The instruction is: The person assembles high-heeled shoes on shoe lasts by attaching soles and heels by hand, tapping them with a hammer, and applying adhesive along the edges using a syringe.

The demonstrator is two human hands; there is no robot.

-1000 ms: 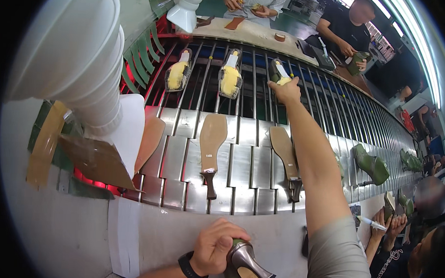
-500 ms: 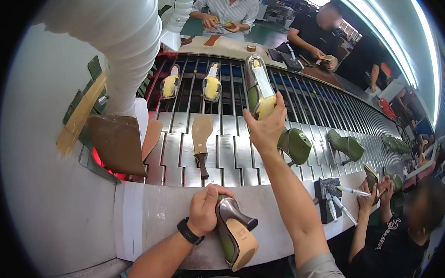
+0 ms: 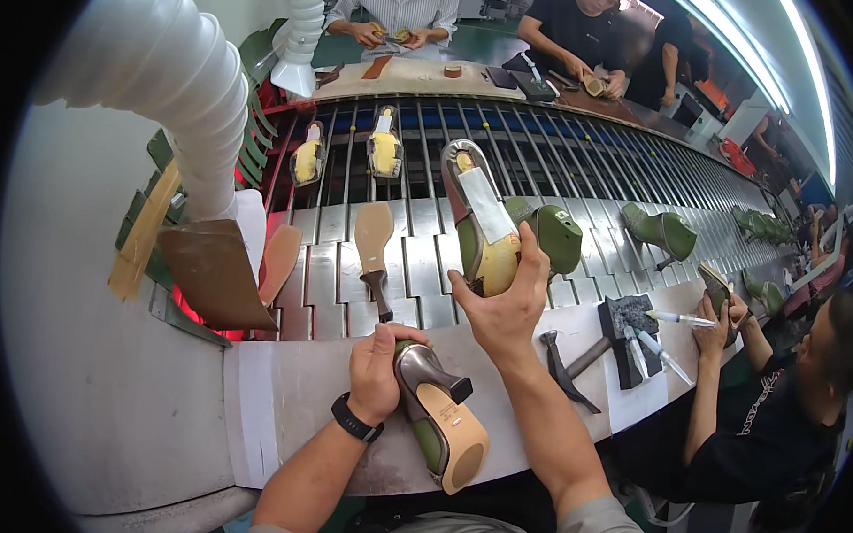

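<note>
Closest to me runs a pale worktop (image 3: 319, 380), carrying a hammer (image 3: 564, 373) with its handle toward a dark block (image 3: 616, 341), syringes (image 3: 663, 356) on and beside that, and white paper (image 3: 250, 415) to my left. Past it, metal slats (image 3: 328, 263) hold a tan sole (image 3: 373, 235) ending in a dark heel, plus green shoes (image 3: 670, 233) off to my right. Two yellow-bottomed uppers (image 3: 384, 152) lie on the bars (image 3: 351, 144) beyond.

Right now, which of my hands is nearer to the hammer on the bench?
Right. Your right hand, holding the yellow-bottomed shoe, is left of the hammer and slightly beyond it; your left hand, gripping the heeled shoe, is farther left.
</note>
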